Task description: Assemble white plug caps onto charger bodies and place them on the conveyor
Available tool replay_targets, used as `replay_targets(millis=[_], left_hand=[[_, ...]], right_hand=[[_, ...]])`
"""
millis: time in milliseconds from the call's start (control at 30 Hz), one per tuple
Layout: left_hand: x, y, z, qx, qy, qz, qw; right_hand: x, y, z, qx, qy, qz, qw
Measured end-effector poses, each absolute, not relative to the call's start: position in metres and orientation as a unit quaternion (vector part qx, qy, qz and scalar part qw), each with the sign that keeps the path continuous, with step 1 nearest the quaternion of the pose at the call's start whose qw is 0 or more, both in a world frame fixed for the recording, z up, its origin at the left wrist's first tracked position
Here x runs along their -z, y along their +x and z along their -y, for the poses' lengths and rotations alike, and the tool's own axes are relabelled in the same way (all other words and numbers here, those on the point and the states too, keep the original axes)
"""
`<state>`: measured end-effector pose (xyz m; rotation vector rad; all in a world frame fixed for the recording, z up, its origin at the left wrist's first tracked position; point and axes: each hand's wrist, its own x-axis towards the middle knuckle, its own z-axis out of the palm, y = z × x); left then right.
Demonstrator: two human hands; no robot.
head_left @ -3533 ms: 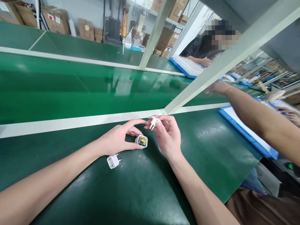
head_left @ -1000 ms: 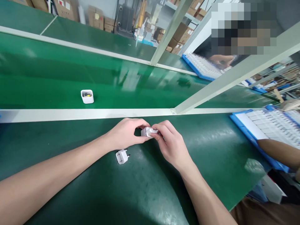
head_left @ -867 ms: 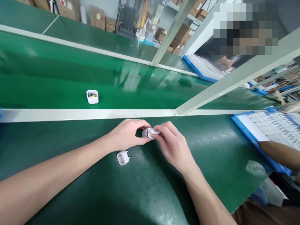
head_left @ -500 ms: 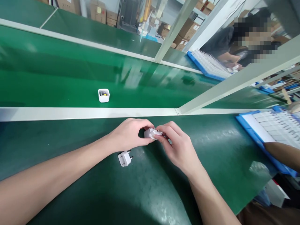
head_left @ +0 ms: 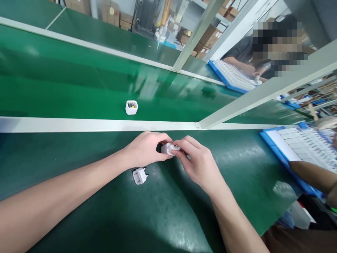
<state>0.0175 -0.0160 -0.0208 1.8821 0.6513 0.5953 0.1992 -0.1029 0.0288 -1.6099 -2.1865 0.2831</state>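
Note:
My left hand grips a small white charger housing on the dark green mat. My right hand presses a white plug cap against that housing with thumb and fingers. The two hands meet over the part, and most of it is hidden by my fingers. A finished white two-pin plug lies on the mat just below my left hand, apart from it. Another open white charger housing sits on the green conveyor belt beyond the white rail.
A white rail divides mat from belt, and a slanted white frame post rises to the right. A blue tray of white parts lies at right beside a co-worker's forearm. Another person works at a far blue tray. Cardboard boxes stand behind.
The open housing on the belt has travelled to the right. My hands have stayed together on the charger, with the right fingers shifting slightly on the cap.

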Motion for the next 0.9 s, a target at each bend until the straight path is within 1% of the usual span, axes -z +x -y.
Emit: replay_targets(millis=[133,300,367,467,533,600,667,733,833,900], left_hand=[[0.021,0.017,0.015,-0.248,0.779,-0.268,0.510],[0.021,0.017,0.018,-0.258,0.789,-0.266,0.489],[0.019,0.017,0.021,-0.263,0.792,-0.258,0.487],[0.015,0.014,0.017,-0.310,0.765,-0.274,0.494],[0.010,0.006,0.004,-0.393,0.728,-0.311,0.468],[0.006,-0.009,-0.017,-0.488,0.684,-0.364,0.402],[0.007,-0.030,-0.043,-0.531,0.657,-0.428,0.322],[0.014,-0.051,-0.067,-0.494,0.667,-0.488,0.270],[0.028,-0.072,-0.089,-0.403,0.679,-0.543,0.286],[0.035,-0.074,-0.094,-0.375,0.689,-0.547,0.293]], right_hand=[[-0.030,0.199,0.101,-0.098,-0.584,0.785,0.183],[-0.020,0.201,0.103,-0.080,-0.574,0.789,0.205],[-0.011,0.204,0.104,-0.089,-0.583,0.769,0.245],[0.003,0.215,0.102,-0.116,-0.612,0.693,0.362],[0.011,0.226,0.096,-0.127,-0.632,0.631,0.432],[0.015,0.235,0.090,-0.142,-0.652,0.585,0.461],[0.017,0.238,0.087,-0.165,-0.664,0.571,0.455],[0.018,0.233,0.087,-0.172,-0.663,0.586,0.434],[0.019,0.218,0.091,-0.170,-0.633,0.646,0.392],[0.021,0.210,0.090,-0.172,-0.605,0.688,0.363]])
